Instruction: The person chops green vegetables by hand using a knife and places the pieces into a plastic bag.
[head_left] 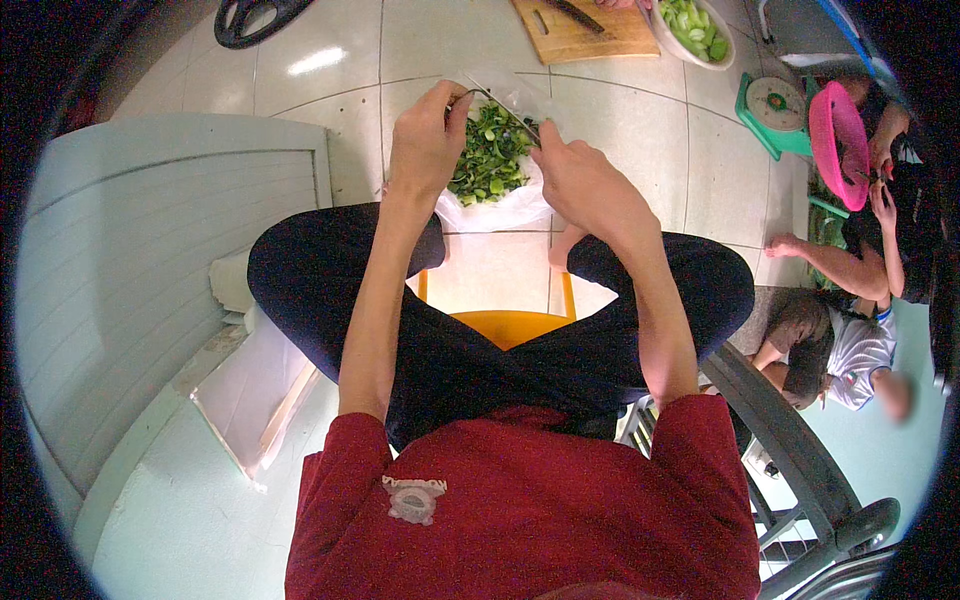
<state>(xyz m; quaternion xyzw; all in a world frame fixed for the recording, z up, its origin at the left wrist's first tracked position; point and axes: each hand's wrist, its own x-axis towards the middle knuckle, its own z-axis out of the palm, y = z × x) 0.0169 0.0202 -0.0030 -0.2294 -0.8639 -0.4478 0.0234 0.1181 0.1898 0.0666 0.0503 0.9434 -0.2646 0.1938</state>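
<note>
My right hand (592,190) is closed round the handle of a knife (512,115), its thin blade slanting up and left toward my other hand. My left hand (425,140) is closed at the blade's far end, thumb and fingers pinched together. A small dark bit shows at those fingertips, too little to name. Beneath both hands, an open whitish plastic bag (490,216) lies on the floor between my feet. Green peelings and leafy trimmings (488,168) fill it.
Beyond the bag are a wooden cutting board (555,40) with a dark knife (572,12) and a bowl of cut green vegetables (694,32). At right stand a green scale (775,105) and a pink basket (838,145) beside other people. A pale panel (170,250) borders my left.
</note>
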